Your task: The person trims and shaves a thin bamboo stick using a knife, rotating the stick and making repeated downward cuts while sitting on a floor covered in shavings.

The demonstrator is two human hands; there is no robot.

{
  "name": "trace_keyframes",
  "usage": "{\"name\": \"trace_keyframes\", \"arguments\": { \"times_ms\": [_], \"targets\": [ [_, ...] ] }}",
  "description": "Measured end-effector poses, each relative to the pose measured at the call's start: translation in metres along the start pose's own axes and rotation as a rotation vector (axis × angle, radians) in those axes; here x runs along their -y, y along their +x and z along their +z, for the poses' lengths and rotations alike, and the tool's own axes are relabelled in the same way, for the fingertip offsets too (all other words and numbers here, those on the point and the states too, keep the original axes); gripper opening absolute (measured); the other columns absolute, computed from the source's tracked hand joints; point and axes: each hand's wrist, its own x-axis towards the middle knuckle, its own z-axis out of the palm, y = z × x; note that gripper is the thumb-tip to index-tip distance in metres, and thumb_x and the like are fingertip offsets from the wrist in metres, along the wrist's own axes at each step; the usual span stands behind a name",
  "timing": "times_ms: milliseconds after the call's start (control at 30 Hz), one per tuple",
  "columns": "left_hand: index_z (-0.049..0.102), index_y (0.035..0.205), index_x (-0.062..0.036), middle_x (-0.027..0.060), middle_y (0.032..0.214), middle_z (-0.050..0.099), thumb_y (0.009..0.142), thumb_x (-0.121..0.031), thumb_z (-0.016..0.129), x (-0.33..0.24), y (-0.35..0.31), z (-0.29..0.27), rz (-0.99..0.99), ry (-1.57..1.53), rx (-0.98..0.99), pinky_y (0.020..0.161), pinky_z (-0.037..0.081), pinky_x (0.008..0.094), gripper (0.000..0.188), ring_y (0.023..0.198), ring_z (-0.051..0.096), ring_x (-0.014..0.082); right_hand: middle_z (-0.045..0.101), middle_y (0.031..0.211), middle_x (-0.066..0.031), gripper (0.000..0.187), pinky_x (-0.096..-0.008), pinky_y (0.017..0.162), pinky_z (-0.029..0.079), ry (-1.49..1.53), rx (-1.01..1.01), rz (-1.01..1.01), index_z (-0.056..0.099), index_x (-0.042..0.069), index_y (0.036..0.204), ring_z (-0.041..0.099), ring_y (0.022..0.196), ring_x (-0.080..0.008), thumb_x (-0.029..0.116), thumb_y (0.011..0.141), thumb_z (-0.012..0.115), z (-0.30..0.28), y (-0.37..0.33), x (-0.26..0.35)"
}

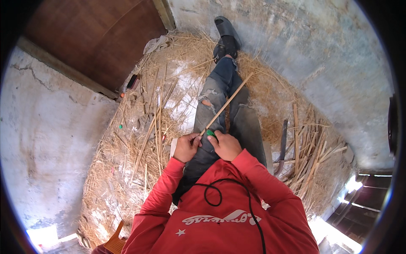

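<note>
While the long, thin, pale-tan reed stalk (228, 101) slants across the lap, the left hand (186, 147) pinches its near end; the right hand (226, 145) closes on a small green tool (210, 133); light, stiff, probably brittle, so best held near the base.

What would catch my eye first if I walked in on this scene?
Probably the red sweater low in the middle, with the left hand and right hand closed around a long pale stick slanting over the jeans. Next, the straw spread across the floor, and split cane strips piled at the right.
</note>
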Motion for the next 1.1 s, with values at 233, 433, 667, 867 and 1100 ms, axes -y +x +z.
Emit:
{"name": "trace_keyframes", "arguments": {
  "times_ms": [233,433,667,867,1100],
  "targets": [
    [0.075,0.106,0.0003,0.0097,0.070,0.068,0.103,-0.019,0.062,0.016,-0.003,-0.001,0.037,0.113,-0.006,0.060,0.051,0.0325,0.024,0.059,0.061,0.0149,0.072,0.086,-0.0258,0.044,-0.0585,0.077,0.054,0.049,-0.052,-0.038,0.067,0.005,0.095,0.069,0.085,-0.0482,0.048,0.101,0.057,0.016,0.003,0.003],
    [0.073,0.096,0.0010,0.0163,0.065,0.063,0.103,-0.020,0.063,0.009,-0.044,-0.018,-0.011,0.138,-0.059,0.057,0.049,0.0367,0.024,0.054,0.061,0.0263,0.072,0.091,-0.0260,0.045,-0.0582,0.082,0.052,0.125,-0.053,0.099,0.068,0.006,0.099,0.068,0.091,-0.0500,0.050,0.100,0.058,0.020,0.005,-0.003],
    [0.075,0.103,0.0042,0.0078,0.064,0.063,0.103,-0.011,0.063,0.009,-0.140,-0.086,-0.160,0.026,-0.003,0.055,0.047,0.0301,0.019,0.058,0.057,0.0096,0.071,0.097,-0.0273,0.047,-0.0576,0.082,0.051,0.196,-0.184,0.210,0.068,0.006,0.105,0.066,0.096,-0.0496,0.051,0.101,0.057,0.025,0.021,-0.031],
    [0.075,0.108,0.0044,0.0029,0.069,0.064,0.105,-0.012,0.061,0.010,-0.156,-0.088,-0.220,-0.185,-0.001,0.056,0.045,0.0251,0.021,0.060,0.055,0.0065,0.069,0.091,-0.0272,0.042,-0.0549,0.076,0.050,0.260,-0.430,0.134,0.066,0.004,0.100,0.065,0.090,-0.0508,0.046,0.101,0.061,-0.021,0.043,-0.026],
    [0.075,0.107,0.0021,0.0001,0.070,0.064,0.106,-0.018,0.061,0.008,-0.072,-0.035,-0.182,-0.189,-0.047,0.056,0.043,0.0247,0.025,0.061,0.054,0.0057,0.067,0.080,-0.0258,0.042,-0.0552,0.069,0.049,0.146,-0.348,-0.078,0.064,0.005,0.094,0.065,0.081,-0.0499,0.046,0.101,0.061,-0.035,0.034,-0.027]
  ]
}}
